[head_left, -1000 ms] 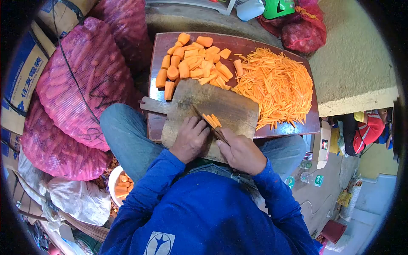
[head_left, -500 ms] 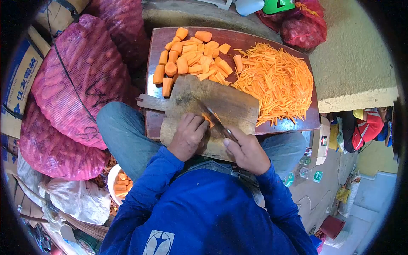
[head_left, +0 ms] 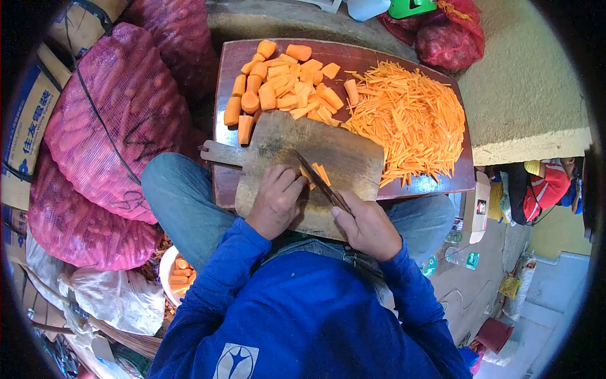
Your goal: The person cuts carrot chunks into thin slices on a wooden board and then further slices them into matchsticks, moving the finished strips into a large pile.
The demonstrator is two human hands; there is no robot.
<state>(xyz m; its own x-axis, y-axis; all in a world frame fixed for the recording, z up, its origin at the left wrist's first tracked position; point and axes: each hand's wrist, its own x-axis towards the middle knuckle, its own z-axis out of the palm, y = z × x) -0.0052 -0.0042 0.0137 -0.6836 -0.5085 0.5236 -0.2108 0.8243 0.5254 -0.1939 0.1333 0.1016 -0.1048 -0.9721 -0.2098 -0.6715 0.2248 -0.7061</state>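
Bulging pink-red mesh sacks of carrots point(head_left: 117, 123) lean together at the person's left, the largest things in view. Next to them, beyond the blue-jeaned knees, lies a low table of dark red-brown polished wood point(head_left: 223, 183), its long axis running left to right. A broad heap of thin orange carrot strips point(head_left: 410, 120) covers its right part. Overlapping the table's near edge is a worn, pale brown wooden cutting board point(head_left: 360, 155), its long axis slanting slightly, with its short handle pointing left. Peeled, thick orange carrot chunks point(head_left: 284, 85) are grouped beyond the board at the table's far left. A round white bucket point(head_left: 165, 268) holding peeled carrots stands near the left knee. The bare left hand point(head_left: 276, 200) is over the board's near left part, fingers curled down with their tips beside the blade; how far they close, and whether they pinch any carrot, cannot be told. The bare right hand point(head_left: 368, 225) is closed around the handle of the dark-bladed knife point(head_left: 317, 180). The knife lies over the middle of the board, its long axis diagonal, tip pointing away from the person and to the left. Small orange carrot sticks point(head_left: 322, 174) lie just right of the blade, pointing roughly away from the person.
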